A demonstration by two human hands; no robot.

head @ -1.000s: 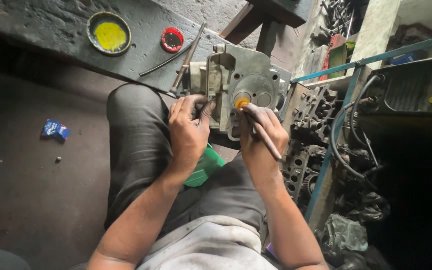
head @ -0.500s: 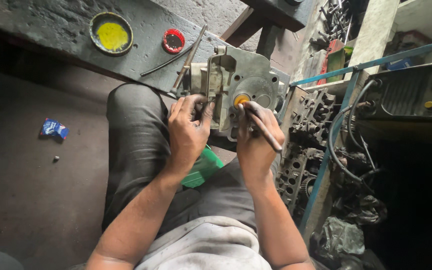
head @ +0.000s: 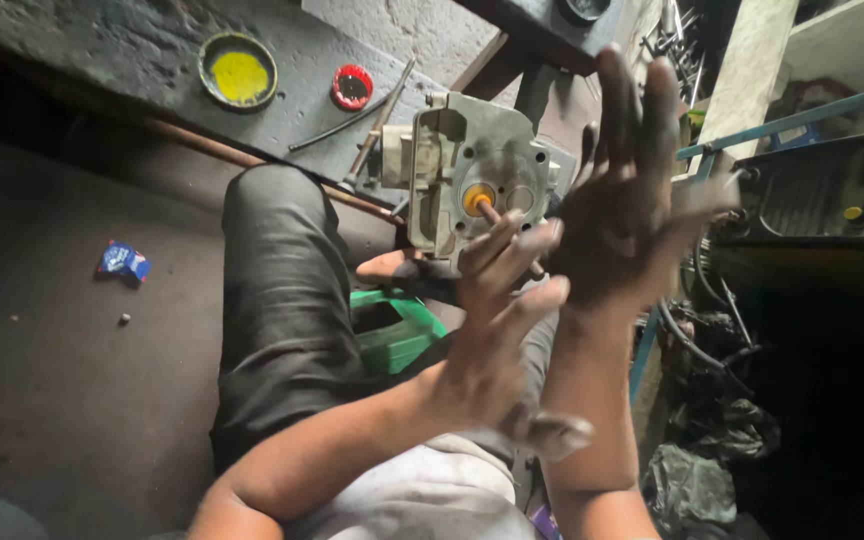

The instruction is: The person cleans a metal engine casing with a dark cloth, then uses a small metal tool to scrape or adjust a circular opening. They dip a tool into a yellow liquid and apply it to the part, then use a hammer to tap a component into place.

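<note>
At the far left, a small blue crumpled wrapper (head: 123,261) lies alone on the dark floor (head: 42,400), with much free floor around it. Above it, the grey workbench edge (head: 152,130) runs diagonally, and on the bench stand a round tin lid with yellow paste (head: 238,71) and a small red round cap (head: 352,87). A thin metal rod (head: 380,120) leans from the bench down to the person's dark trouser knee (head: 282,260). A green plastic container (head: 397,330) sits between the legs.

In the middle, the grey cast-metal engine part with an orange centre piece (head: 467,175) rests on the lap, close against the bench edge. The left hand (head: 492,340) is raised in front of it, fingers (head: 522,250) spread and released, grasping nothing; the fingertips overlap the lower edge of the part in the view, but I cannot tell if they touch it. A short rod comes out from the orange centre toward these fingers.

The right hand (head: 632,210) is lifted higher, just to the right of the part, palm open, fingers stretched apart, holding nothing. Further right, a blue metal rail (head: 802,115) and a dark machine with cables (head: 832,200) leave little room.
</note>
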